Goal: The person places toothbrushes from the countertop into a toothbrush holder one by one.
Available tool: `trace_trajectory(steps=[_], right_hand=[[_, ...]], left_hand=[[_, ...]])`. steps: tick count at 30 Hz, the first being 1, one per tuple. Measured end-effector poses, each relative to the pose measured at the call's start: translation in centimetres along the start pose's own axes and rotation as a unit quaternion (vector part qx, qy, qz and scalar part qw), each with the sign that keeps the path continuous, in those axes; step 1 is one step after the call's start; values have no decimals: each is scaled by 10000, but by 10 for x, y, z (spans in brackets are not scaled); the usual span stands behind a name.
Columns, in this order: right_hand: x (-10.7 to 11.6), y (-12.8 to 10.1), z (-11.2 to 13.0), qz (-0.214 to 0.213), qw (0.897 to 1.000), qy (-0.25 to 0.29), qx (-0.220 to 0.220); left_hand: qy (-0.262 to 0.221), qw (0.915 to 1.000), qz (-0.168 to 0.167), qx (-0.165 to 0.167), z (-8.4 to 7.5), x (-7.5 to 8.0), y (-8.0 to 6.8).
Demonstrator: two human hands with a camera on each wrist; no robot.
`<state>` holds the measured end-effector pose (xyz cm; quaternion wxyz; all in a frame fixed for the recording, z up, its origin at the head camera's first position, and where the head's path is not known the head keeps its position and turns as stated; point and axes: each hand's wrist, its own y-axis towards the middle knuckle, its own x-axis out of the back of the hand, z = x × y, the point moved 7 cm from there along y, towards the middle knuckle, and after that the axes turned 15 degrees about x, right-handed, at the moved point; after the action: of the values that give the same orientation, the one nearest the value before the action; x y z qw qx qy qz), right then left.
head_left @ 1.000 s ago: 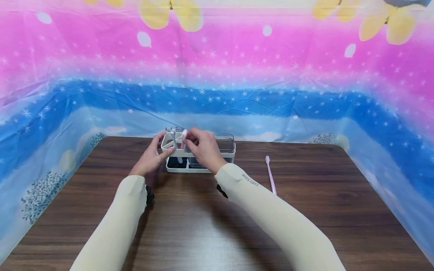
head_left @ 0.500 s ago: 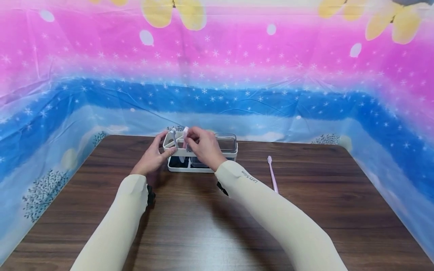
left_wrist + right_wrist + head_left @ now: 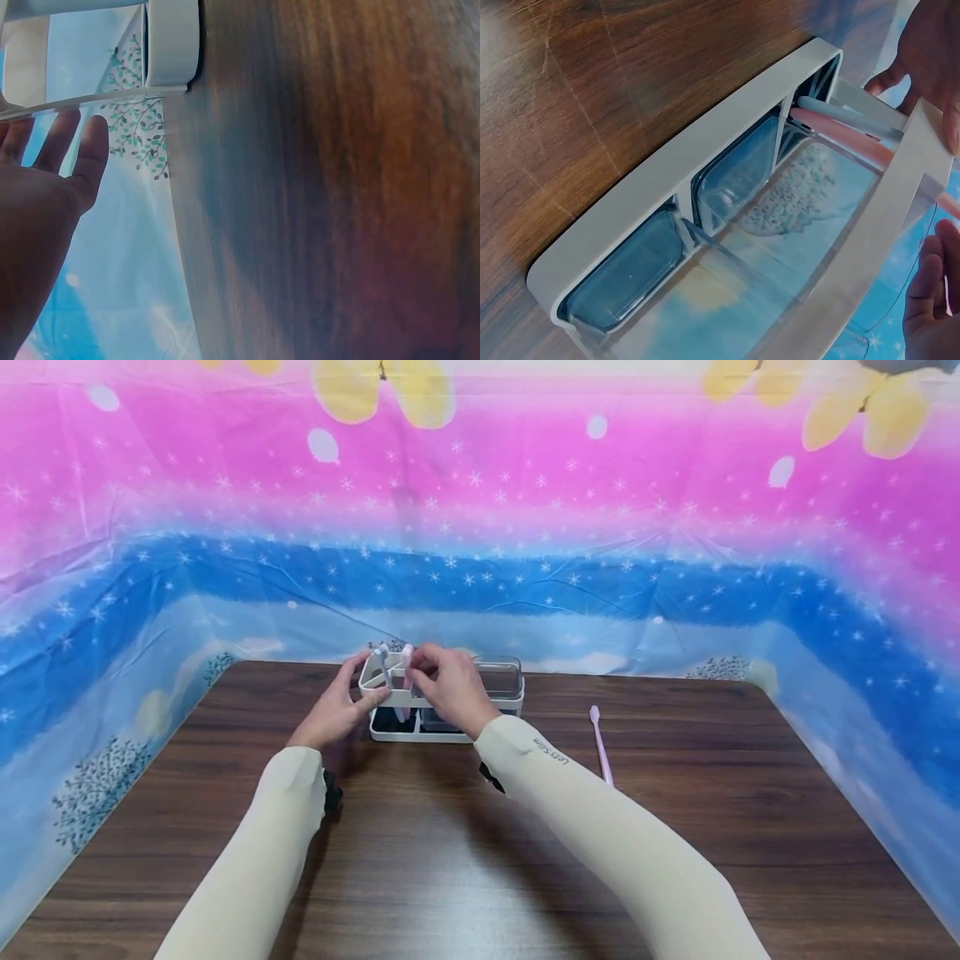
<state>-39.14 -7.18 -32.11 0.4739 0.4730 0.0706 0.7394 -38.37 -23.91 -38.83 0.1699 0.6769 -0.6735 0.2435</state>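
Head view: left hand [image 3: 330,710] grips holder [image 3: 495,700] end, right hand [image 3: 447,687] pinches pink toothbrush [image 3: 406,667]; careless push may tip holder.

Organizer rack [image 3: 444,710] stands on the table [image 3: 465,860], near its far edge, left of centre. Two toothbrushes [image 3: 395,670] stand in the rack's left-end compartment. Left hand [image 3: 335,710] sits at the rack's left end; right hand [image 3: 450,689] before its middle. A third toothbrush [image 3: 600,747] lies flat on the table, right of the rack, well apart.
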Motion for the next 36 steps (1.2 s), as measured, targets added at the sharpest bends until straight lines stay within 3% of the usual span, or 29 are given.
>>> trace_trajectory(steps=[10,36], right_hand=[[6,-8,-11,289,9987,-250,-327],[57,-28,-44,-16,9970,-478,-607]], left_hand=[[6,10000,-5,24,0,-1,0],[30,10000,-19,-22,-5,1,-4]])
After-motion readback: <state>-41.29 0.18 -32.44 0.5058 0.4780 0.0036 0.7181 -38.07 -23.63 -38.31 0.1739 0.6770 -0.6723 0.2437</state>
